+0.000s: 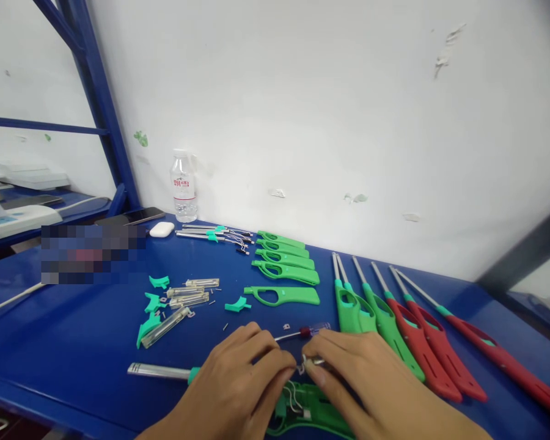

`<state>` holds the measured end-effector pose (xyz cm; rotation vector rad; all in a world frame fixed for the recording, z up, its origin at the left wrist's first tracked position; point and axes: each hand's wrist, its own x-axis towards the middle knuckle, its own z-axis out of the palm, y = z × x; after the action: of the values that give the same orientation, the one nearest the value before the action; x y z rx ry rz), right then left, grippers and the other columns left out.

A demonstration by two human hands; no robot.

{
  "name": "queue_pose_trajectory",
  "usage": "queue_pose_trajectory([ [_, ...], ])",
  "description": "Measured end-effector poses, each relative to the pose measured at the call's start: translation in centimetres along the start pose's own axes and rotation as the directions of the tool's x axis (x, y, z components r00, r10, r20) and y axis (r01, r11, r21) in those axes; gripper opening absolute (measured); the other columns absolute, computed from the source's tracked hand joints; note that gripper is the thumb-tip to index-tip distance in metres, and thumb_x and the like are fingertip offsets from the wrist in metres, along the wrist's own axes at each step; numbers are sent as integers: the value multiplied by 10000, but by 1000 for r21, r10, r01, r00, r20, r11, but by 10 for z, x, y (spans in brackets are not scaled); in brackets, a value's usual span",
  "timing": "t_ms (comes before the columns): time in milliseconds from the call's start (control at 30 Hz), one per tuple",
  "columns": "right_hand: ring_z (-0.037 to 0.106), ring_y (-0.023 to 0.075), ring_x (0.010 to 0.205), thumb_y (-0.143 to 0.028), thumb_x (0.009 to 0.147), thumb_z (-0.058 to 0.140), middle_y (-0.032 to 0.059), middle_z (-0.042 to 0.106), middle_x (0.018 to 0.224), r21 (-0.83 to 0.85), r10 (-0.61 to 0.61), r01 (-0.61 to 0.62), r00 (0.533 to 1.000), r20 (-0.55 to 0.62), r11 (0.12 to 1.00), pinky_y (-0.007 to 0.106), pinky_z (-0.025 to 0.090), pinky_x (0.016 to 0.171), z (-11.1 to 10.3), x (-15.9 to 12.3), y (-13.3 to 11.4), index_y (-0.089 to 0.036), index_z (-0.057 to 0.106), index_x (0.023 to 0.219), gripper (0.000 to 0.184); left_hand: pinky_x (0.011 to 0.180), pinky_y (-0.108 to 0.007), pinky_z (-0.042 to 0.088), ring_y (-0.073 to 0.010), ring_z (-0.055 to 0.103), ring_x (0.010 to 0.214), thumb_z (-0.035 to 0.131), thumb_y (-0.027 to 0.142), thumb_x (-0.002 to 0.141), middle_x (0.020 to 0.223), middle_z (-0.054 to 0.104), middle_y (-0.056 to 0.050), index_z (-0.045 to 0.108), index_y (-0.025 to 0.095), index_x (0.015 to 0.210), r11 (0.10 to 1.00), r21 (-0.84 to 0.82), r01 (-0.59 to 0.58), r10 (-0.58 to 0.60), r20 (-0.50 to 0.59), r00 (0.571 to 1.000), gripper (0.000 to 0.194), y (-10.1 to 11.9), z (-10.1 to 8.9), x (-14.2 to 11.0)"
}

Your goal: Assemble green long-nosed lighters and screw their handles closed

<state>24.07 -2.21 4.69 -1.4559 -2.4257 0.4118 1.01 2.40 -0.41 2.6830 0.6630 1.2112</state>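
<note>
My left hand is closed, fingertips pinched beside a small pale clip; whatever it grips is hidden. My right hand pinches a clear fuel tank, of which only the end with the clip shows. Under both hands lies an opened green lighter shell with white wires inside. Its metal barrel sticks out to the left past my left hand. Just beyond my fingers is a screwdriver with a clear purple handle.
Clear fuel tanks and teal triggers lie left. Green shell halves and wired metal barrels sit behind. Assembled green lighters and red lighters line the right. A water bottle stands by the wall.
</note>
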Motion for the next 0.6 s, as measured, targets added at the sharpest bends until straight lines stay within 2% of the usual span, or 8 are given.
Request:
queue_pose_trajectory([
  [167, 719, 215, 887, -358, 1159, 399, -7, 745, 995, 3, -35, 35, 999, -33, 999, 352, 501, 812, 1, 1, 0, -280, 655, 1042, 292, 791, -370, 580, -209, 658, 782, 489, 117, 1102, 889, 720, -26, 673, 212, 1047, 1000, 16, -9, 9, -6, 1000, 214, 1, 0, -2],
  [300, 734, 204, 902, -313, 1155, 426, -22, 756, 1025, 5, -48, 48, 999, -11, 999, 339, 492, 800, 2, 3, 0, -293, 653, 1082, 240, 842, -385, 592, -205, 666, 781, 474, 108, 1101, 881, 724, -21, 668, 209, 1036, 999, 39, -9, 10, -21, 1000, 228, 2, -2, 0],
  [600, 755, 222, 948, -287, 1151, 450, -38, 756, 1089, -41, -47, 49, 998, 43, 998, 353, 510, 823, 7, 2, 5, -323, 636, 1217, 201, 800, -367, 596, -198, 660, 762, 447, 80, 1102, 855, 722, -25, 660, 185, 1013, 996, 73, -58, 61, -46, 997, 254, 1, -2, 1],
])
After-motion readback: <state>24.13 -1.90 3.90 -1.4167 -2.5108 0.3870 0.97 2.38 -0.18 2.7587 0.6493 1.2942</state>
